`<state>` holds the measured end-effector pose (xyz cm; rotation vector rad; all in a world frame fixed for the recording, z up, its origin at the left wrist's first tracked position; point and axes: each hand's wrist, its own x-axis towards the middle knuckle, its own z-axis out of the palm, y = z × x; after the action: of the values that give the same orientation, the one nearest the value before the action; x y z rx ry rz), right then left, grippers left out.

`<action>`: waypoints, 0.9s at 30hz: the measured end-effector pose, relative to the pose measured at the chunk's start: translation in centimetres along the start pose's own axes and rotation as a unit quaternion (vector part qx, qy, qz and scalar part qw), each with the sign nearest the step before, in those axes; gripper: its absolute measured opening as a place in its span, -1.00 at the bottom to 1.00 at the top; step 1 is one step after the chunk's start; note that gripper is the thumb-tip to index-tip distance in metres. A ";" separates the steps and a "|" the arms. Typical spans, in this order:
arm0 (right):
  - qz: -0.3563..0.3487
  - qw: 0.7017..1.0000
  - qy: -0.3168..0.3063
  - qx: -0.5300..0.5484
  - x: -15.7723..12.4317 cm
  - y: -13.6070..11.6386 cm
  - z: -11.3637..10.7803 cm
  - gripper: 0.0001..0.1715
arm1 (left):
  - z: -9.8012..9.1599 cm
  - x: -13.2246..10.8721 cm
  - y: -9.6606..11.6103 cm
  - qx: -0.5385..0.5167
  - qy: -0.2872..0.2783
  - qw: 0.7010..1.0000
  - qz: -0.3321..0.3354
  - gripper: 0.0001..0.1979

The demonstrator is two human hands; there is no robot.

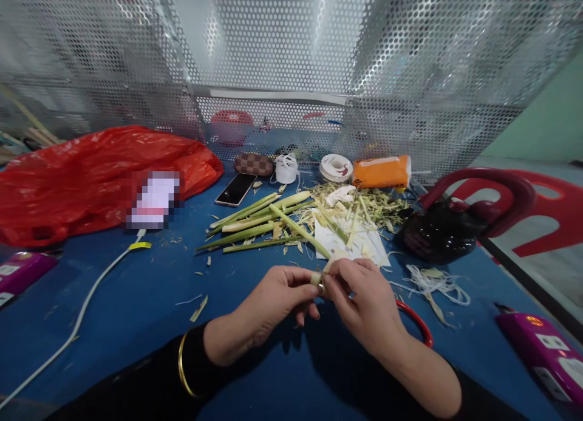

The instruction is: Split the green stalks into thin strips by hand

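Note:
My left hand (277,296) and my right hand (364,302) meet above the blue table, fingertips almost touching. Both pinch a small pale-green piece of plant stalk (316,278); the right fingers hide much of it. A longer green stalk (300,229) slants down to just behind the fingertips. Beyond the hands lie several cut green stalks (248,226) and a white sheet of paper (378,245) strewn with shreds. Beside my right wrist shows a red curved handle (421,327), partly hidden by the forearm.
A heap of plant shreds (387,205) lies behind the paper. Around it are a white ribbon spool (336,167), an orange packet (382,173), a dark pot-like object (439,236), tangled white string (439,286), a phone (235,190) and a red plastic bag (91,172). A perforated metal screen (273,44) stands behind.

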<state>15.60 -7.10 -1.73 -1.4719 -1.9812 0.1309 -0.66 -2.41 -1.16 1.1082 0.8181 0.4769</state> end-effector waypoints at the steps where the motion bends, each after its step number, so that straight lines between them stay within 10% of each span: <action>1: 0.010 1.000 -0.001 -0.003 0.0 0.0 0.1 -0.79 | 0.0 0.0 0.0 -0.001 -0.001 1.000 0.000 -0.78; 15: 0.115 0.993 -0.012 0.013 -0.2 -0.1 0.9 -0.84 | 0.7 0.0 -0.4 -0.027 0.075 0.997 -0.018 -0.74; 27: 0.211 0.904 -0.017 0.371 1.4 -0.2 -2.0 -0.85 | -0.3 0.2 0.7 -0.039 0.119 0.992 0.008 -0.69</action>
<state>16.31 -6.52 0.57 -1.3298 -1.3474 0.9864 -0.70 -1.86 -0.68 0.9979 0.9903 0.6580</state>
